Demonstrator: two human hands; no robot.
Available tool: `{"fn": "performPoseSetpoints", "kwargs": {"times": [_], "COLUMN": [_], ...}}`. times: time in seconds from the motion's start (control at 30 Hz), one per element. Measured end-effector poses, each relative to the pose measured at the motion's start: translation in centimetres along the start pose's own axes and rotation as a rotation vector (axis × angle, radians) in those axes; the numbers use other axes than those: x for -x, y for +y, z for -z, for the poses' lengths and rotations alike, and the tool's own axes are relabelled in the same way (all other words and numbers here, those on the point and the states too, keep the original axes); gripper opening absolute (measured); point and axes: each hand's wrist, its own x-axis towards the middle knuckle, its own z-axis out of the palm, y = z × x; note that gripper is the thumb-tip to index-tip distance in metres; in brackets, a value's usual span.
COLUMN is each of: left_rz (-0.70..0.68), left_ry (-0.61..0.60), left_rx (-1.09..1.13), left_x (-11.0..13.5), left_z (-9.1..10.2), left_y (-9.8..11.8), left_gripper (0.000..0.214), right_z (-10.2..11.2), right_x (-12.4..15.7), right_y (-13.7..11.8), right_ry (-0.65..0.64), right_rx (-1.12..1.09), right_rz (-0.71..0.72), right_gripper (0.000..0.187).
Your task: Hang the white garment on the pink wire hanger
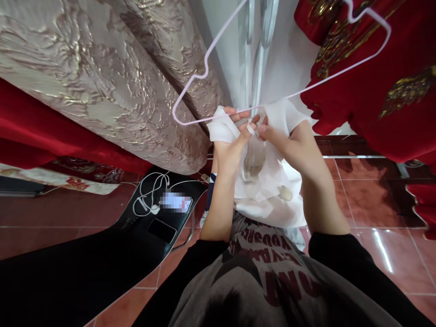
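A thin lilac clothes hanger (192, 121) hangs in front of me, tilted, its lower bar running past both hands. White sheer cloth (262, 181) drapes down below that bar, and its upper folds lie over both my wrists. My left hand (231, 147) grips an edge of this cloth, thumb in front and fingers behind, close against the bar. Just to the right, my right hand (286, 143) pinches the same cloth between thumb and fingers. The fingertips nearly meet, and the folds partly hide them. Whether the cloth is fastened to the hanger I cannot tell.
Beige embossed fabric (81, 68) hangs at the left, and red fabric with gold trim (384, 91) at the right. A black chair (112, 245) at lower left bears a lit phone (184, 203), a dark phone (161, 230) and a white cable (141, 200). Red tiles cover the floor.
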Motion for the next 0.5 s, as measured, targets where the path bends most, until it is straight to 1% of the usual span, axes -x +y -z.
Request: {"fn": "performPoseSetpoints", "kwargs": {"times": [0.07, 0.1, 0.2, 0.23, 0.3, 0.33, 0.4, 0.47, 0.5], "left_rz": [-0.008, -0.006, 0.033, 0.043, 0.050, 0.053, 0.061, 0.065, 0.055], "left_ry": [-0.011, -0.016, -0.044, -0.058, -0.087, -0.098, -0.094, -0.044, -0.010], "left_rx": [0.008, 0.015, 0.030, 0.038, 0.071, 0.086, 0.088, 0.052, 0.029], "left_x": [0.1, 0.1, 0.1, 0.2, 0.2, 0.1, -0.1, -0.5, -0.8], "left_z": [-0.1, -0.2, -0.1, 0.1, 0.4, 0.7, 1.3, 1.9, 2.2], "left_y": [0.1, 0.1, 0.3, 0.5, 0.8, 1.0, 1.4, 1.9, 2.1], "left_gripper": [0.061, 0.062, 0.066, 0.067, 0.066, 0.063, 0.050, 0.029, 0.019], "right_z": [0.0, 0.0, 0.0, 0.0, 0.4, 0.8, 1.8, 3.1, 3.7], "right_x": [0.3, 0.4, 0.8, 0.8, 0.7, 0.4, -0.2, -0.9, -1.2], "right_y": [0.2, 0.2, 0.2, 0.1, -0.1, -0.2, -0.2, -0.2, -0.2], "right_ry": [-0.031, -0.041, -0.125, -0.166, -0.215, -0.205, -0.112, 0.061, 0.179], "right_rx": [0.028, 0.052, 0.169, 0.192, 0.173, 0.128, -0.043, -0.269, -0.373], "right_rz": [0.008, -0.008, -0.144, -0.180, -0.201, -0.200, -0.196, -0.148, -0.082], "right_gripper": [0.015, 0.018, 0.042, 0.043, 0.035, 0.030, 0.028, 0.030, 0.029]}}
